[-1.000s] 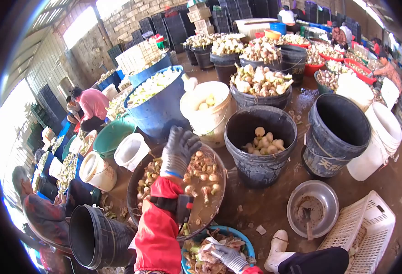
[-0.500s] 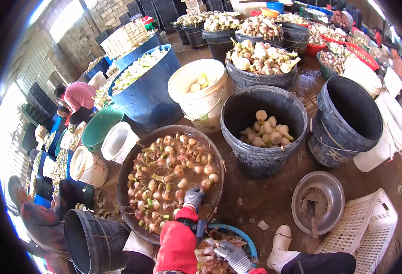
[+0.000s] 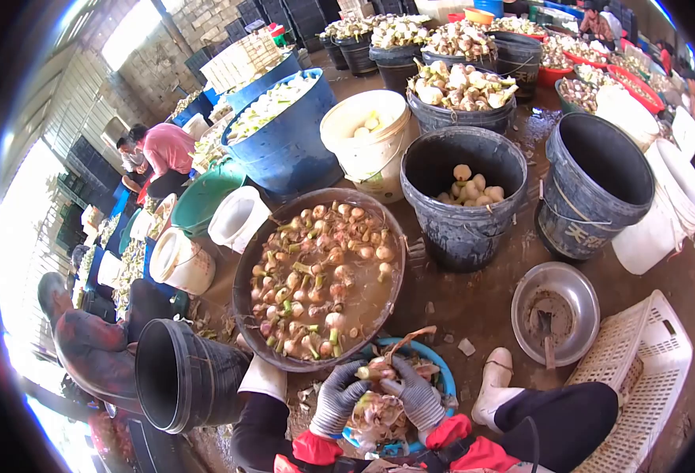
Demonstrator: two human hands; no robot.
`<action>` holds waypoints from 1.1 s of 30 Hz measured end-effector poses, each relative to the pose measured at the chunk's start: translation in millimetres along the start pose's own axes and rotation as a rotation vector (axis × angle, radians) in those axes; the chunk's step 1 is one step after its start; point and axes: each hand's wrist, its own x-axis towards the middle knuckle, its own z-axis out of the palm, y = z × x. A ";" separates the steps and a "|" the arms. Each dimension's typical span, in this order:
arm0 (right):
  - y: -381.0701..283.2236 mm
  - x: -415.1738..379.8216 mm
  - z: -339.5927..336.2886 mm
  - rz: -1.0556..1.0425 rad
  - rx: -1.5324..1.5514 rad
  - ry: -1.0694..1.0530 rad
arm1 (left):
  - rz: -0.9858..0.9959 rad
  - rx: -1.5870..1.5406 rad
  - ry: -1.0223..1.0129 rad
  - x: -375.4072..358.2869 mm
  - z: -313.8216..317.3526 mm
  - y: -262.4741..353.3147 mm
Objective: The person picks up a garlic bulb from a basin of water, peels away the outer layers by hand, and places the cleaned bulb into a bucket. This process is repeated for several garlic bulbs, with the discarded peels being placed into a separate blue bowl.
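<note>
While both gloved hands meet low in the view, the left hand (image 3: 338, 400) and right hand (image 3: 415, 392) hold one bulb (image 3: 373, 370) between them, fingers pinching it from either side. The bulb sits just above the blue basin (image 3: 439, 369), which is heaped with peelings. Just beyond lies the wide pan (image 3: 246, 268), filled with muddy water and unpeeled bulbs. To its left a black bucket (image 3: 182, 377) lies tipped on its side, and to the right a steel bowl (image 3: 580, 284) rests on the wet floor beside a white crate (image 3: 639, 370). Farther on, a dark bucket (image 3: 458, 229) holds a few peeled white bulbs, with an empty-looking dark bucket (image 3: 576, 213) beside it. A white pail (image 3: 363, 162) and a blue tub (image 3: 292, 154) stand behind.
</note>
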 end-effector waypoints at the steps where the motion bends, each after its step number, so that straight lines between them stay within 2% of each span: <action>1: -1.2 -6.3 -0.4 0.040 -0.097 0.003 | 0.116 0.088 0.006 -9.3 -1.6 -17.5; 3: 5.1 -12.6 1.0 -0.212 -0.303 -0.118 | 0.403 0.757 0.023 -21.4 -0.1 -28.8; 5: 9.7 -16.0 12.7 0.264 0.737 -0.068 | 0.361 0.627 0.162 -32.8 13.3 -49.7; 7: 14.7 -21.3 8.3 0.308 0.695 -0.079 | 0.345 0.511 0.205 -35.7 11.0 -67.0; 9: 17.7 -19.4 5.3 0.300 0.162 -0.080 | 0.358 0.522 0.269 -37.7 10.3 -73.8; 10: 19.6 -19.5 6.2 0.224 -0.027 -0.075 | 0.408 0.660 0.328 -40.1 11.0 -77.4; 11: 18.4 -22.0 8.6 0.222 -0.031 -0.071 | 0.411 0.656 0.325 -42.9 14.7 -71.8; 13: 17.0 -26.9 12.9 0.105 -0.172 0.041 | 0.442 0.924 0.322 -48.5 20.3 -60.5; 15: 18.4 -28.0 14.9 0.088 -0.252 0.070 | 0.429 0.939 0.328 -52.0 30.2 -56.1; 17: 26.5 -27.1 17.0 -0.114 -0.513 0.130 | 0.434 1.082 0.386 -54.9 37.2 -55.1; 23: 29.2 -27.2 22.9 0.066 -0.564 0.159 | 0.447 1.140 0.350 -49.0 37.9 -68.7; 26: 34.2 -26.9 22.6 -0.005 -0.491 0.172 | 0.421 1.201 0.333 -50.9 36.9 -64.7; 29: 40.0 -22.2 11.3 -0.007 -0.565 0.089 | 0.456 1.053 0.323 -50.3 24.2 -67.0; 31: 33.1 -21.7 4.3 0.006 -0.461 0.033 | 0.126 0.340 0.275 -47.0 8.4 -84.4; 32: 24.5 -23.8 2.7 0.048 -0.290 -0.017 | 0.174 0.369 0.249 -48.7 7.3 -86.3; 33: 20.6 -25.6 0.8 0.090 -0.118 -0.067 | -0.161 -0.507 0.176 -51.6 3.9 -62.9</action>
